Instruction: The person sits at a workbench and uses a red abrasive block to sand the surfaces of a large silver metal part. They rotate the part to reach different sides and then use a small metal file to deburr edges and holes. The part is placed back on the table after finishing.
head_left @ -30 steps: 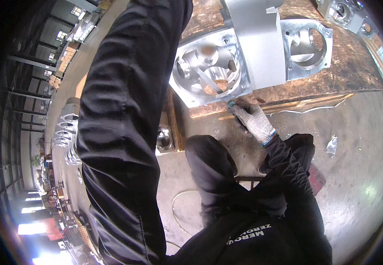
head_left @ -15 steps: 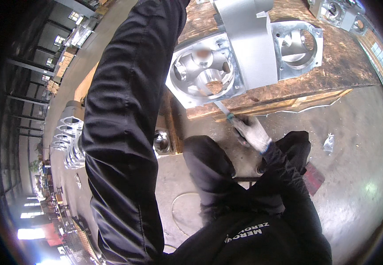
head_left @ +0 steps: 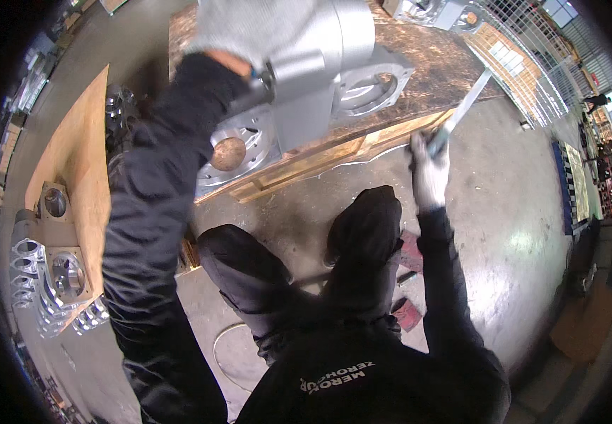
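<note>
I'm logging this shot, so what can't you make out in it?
Head view throughout:
Left hand: partly cut off by the upper edge; grip unclear.
Grey casting: top cut off by that edge.
Round-holed flange: left side hidden behind the left sleeve.
Tool handle: partly covered by the right hand.

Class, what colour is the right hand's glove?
The right glove is pale greyish white; see the head view.

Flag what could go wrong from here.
1. The silver casting sits close to the front edge of the wooden bench; if it shifts, it might pinch the left hand beside it.
2. The flat tool in the right hand points outward, blade exposed; a careless swing could knock the bench.
3. The thin cable looping on the floor might snag a foot.
</note>
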`<move>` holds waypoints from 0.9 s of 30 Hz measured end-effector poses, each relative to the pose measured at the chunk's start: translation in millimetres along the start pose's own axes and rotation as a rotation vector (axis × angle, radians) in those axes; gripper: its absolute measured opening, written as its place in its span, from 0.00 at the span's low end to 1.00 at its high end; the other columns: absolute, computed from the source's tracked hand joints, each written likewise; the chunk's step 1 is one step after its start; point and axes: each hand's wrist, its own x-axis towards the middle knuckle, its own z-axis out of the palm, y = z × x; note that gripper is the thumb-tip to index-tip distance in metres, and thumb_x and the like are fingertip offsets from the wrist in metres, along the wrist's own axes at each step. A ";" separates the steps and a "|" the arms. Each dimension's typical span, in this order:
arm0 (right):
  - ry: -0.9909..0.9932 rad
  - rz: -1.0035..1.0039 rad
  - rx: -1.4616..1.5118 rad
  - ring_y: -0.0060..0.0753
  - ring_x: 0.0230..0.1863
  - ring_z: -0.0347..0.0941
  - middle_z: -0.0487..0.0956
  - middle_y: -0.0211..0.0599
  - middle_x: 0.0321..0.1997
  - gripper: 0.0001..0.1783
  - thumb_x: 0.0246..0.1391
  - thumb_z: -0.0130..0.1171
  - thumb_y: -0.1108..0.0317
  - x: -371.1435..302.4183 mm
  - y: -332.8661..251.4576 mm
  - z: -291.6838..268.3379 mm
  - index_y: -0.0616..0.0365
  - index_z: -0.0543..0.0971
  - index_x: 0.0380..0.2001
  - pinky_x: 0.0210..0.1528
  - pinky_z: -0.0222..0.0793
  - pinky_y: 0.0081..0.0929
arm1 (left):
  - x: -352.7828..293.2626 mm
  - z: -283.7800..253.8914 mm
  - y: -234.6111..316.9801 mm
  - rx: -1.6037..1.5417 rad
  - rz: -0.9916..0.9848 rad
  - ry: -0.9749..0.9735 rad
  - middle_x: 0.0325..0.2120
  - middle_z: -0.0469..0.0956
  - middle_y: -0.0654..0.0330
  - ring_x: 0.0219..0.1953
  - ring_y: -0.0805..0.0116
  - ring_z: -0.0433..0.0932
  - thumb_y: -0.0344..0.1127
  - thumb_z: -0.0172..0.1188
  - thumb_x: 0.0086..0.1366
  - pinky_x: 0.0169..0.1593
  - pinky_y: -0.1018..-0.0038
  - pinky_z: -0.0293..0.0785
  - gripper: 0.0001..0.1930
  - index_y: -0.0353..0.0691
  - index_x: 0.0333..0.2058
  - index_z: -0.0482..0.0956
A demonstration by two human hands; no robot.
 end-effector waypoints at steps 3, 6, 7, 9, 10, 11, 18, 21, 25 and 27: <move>-0.128 -0.258 0.265 0.10 0.22 0.62 0.73 0.18 0.30 0.17 0.65 0.66 0.67 80.6 8.8 49.2 0.53 0.75 0.54 0.22 0.57 0.15 | -14.9 -29.1 25.1 0.266 0.197 0.269 0.36 0.83 0.42 0.39 0.47 0.83 0.26 0.57 0.60 0.46 0.56 0.79 0.17 0.32 0.48 0.80; -0.194 -0.222 0.345 0.09 0.21 0.60 0.72 0.17 0.28 0.08 0.68 0.63 0.65 128.8 33.4 39.7 0.47 0.75 0.46 0.22 0.56 0.15 | -37.9 -36.6 -3.0 0.111 0.180 0.260 0.57 0.77 0.46 0.54 0.46 0.80 0.35 0.59 0.69 0.60 0.59 0.74 0.23 0.34 0.61 0.74; -0.252 -0.168 0.291 0.09 0.22 0.61 0.72 0.16 0.28 0.07 0.69 0.62 0.62 128.3 37.8 51.5 0.45 0.73 0.44 0.22 0.56 0.14 | -64.0 -59.5 -18.9 0.053 0.182 0.316 0.58 0.77 0.45 0.56 0.48 0.79 0.36 0.57 0.72 0.62 0.59 0.73 0.23 0.34 0.62 0.73; -0.234 -0.261 0.237 0.09 0.24 0.63 0.72 0.16 0.28 0.09 0.70 0.61 0.58 148.0 56.6 46.1 0.45 0.73 0.44 0.23 0.56 0.14 | -123.3 -83.7 -45.9 -0.124 -0.024 0.353 0.61 0.74 0.43 0.61 0.50 0.75 0.36 0.55 0.75 0.66 0.59 0.69 0.24 0.34 0.65 0.70; -0.198 -0.268 0.211 0.08 0.25 0.63 0.72 0.16 0.28 0.09 0.70 0.61 0.57 151.0 60.4 44.6 0.46 0.72 0.44 0.24 0.57 0.13 | -162.3 -89.8 -60.3 -0.201 -0.228 0.339 0.62 0.73 0.42 0.64 0.52 0.73 0.37 0.54 0.76 0.67 0.59 0.67 0.24 0.34 0.67 0.68; -0.211 -0.240 0.264 0.08 0.26 0.64 0.72 0.16 0.29 0.10 0.70 0.60 0.56 148.9 59.3 58.8 0.46 0.73 0.44 0.25 0.58 0.13 | -201.5 -96.2 -89.3 -0.178 -0.224 0.356 0.67 0.68 0.42 0.68 0.51 0.69 0.41 0.54 0.77 0.71 0.58 0.62 0.27 0.34 0.69 0.65; -0.172 -0.262 0.229 0.12 0.29 0.66 0.73 0.20 0.30 0.17 0.70 0.60 0.50 147.2 49.3 72.9 0.52 0.73 0.45 0.29 0.62 0.17 | -316.0 -10.4 -231.1 -0.442 -0.861 0.355 0.62 0.73 0.51 0.61 0.63 0.72 0.69 0.42 0.76 0.67 0.67 0.65 0.43 0.30 0.66 0.69; -0.164 -0.214 0.174 0.12 0.26 0.66 0.74 0.19 0.28 0.15 0.71 0.59 0.52 129.7 45.8 53.8 0.52 0.74 0.45 0.26 0.62 0.18 | -310.5 7.2 -212.7 -0.739 -0.826 0.456 0.65 0.69 0.49 0.64 0.57 0.69 0.65 0.49 0.75 0.69 0.65 0.62 0.41 0.30 0.67 0.65; -0.163 -0.204 0.167 0.12 0.21 0.64 0.72 0.19 0.24 0.13 0.71 0.58 0.55 97.8 46.0 23.8 0.53 0.74 0.45 0.21 0.59 0.17 | -322.6 -4.4 -183.2 -0.929 -0.823 0.500 0.56 0.75 0.57 0.57 0.63 0.72 0.66 0.52 0.73 0.62 0.69 0.68 0.38 0.33 0.61 0.72; -0.162 -0.173 0.158 0.12 0.19 0.63 0.72 0.19 0.23 0.13 0.71 0.59 0.56 57.4 32.3 14.9 0.53 0.74 0.44 0.20 0.58 0.18 | -332.8 -28.7 -159.8 -0.942 -0.724 0.432 0.53 0.75 0.60 0.53 0.67 0.73 0.66 0.52 0.74 0.60 0.71 0.69 0.37 0.34 0.60 0.73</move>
